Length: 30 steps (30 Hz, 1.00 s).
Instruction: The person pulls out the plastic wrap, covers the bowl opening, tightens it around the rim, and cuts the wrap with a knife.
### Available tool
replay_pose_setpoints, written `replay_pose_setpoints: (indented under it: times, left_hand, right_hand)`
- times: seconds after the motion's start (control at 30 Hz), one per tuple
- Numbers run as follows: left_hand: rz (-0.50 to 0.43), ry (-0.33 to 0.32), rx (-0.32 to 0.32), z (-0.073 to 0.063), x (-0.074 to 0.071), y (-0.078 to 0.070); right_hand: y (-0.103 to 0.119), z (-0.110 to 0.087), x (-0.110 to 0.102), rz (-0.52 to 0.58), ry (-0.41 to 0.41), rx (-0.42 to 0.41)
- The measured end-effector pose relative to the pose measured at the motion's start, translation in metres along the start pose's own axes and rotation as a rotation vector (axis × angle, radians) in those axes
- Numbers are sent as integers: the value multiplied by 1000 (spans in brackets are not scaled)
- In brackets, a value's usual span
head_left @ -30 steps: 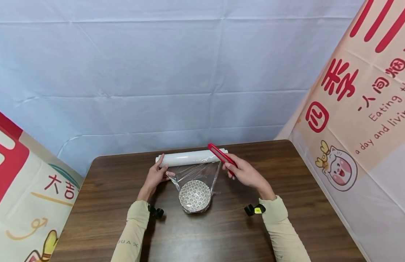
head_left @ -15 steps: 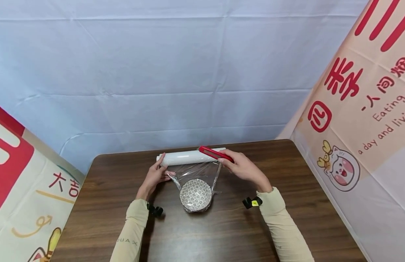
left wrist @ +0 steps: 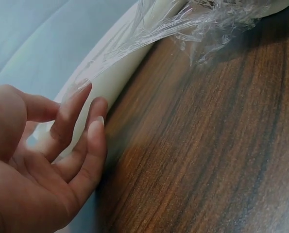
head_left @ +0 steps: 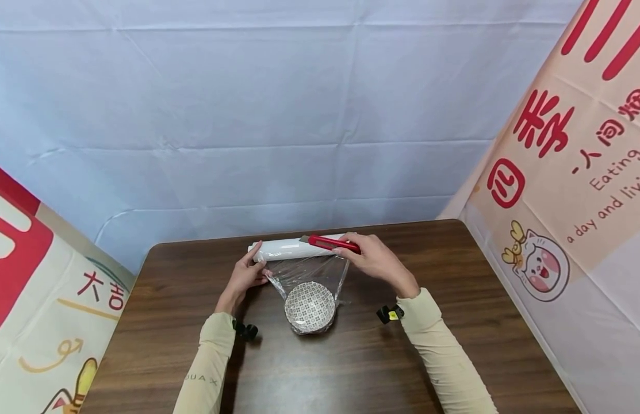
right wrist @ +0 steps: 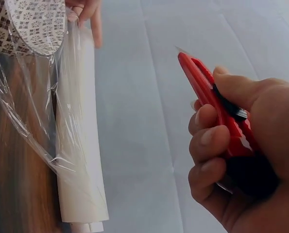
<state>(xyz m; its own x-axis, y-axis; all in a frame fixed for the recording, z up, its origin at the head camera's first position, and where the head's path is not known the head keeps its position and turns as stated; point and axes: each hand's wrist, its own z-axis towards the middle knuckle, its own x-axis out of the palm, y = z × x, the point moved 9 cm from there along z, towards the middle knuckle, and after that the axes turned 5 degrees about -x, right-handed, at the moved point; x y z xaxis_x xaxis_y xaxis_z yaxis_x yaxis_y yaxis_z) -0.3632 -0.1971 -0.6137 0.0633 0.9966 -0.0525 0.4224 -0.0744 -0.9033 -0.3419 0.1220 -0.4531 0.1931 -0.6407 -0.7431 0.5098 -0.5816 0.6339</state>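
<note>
A white roll of cling film (head_left: pixel 286 249) lies across the far part of the table, with clear film (head_left: pixel 304 270) drawn from it over a patterned bowl (head_left: pixel 309 307). At the roll's left end my left hand (head_left: pixel 244 276) pinches the film's edge; in the left wrist view the film (left wrist: pixel 129 46) runs to its curled fingers. My right hand (head_left: pixel 379 259) grips a red utility knife (head_left: pixel 332 244) above the roll's right part. The knife's short blade (right wrist: pixel 181 50) shows past its tip, and the thumb lies by the black slider (right wrist: pixel 229 103).
The brown wooden table (head_left: pixel 320 379) ends just behind the roll. A pale cloth backdrop (head_left: pixel 247 115) hangs beyond it, and printed cloths (head_left: pixel 537 264) flank both sides. Each wrist wears a small black camera (head_left: pixel 245 332).
The knife has turned from pointing up and left to nearly level, its blade now towards the left. My right hand has shifted slightly left; my left hand stays at the roll's end.
</note>
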Motion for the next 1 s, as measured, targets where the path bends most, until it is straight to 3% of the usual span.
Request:
replay_pose_setpoints:
  times: [0.2, 0.6, 1.0]
  left_hand:
    - [22, -8, -2, 0, 0, 1]
    - [44, -36, 25, -2, 1, -5]
    - [84, -98, 44, 0, -6, -6]
  right_hand:
    - [-1, -1, 5, 47, 41, 14]
    - [-4, 1, -6, 45, -104, -17]
    - [1, 14, -3, -41, -97, -53]
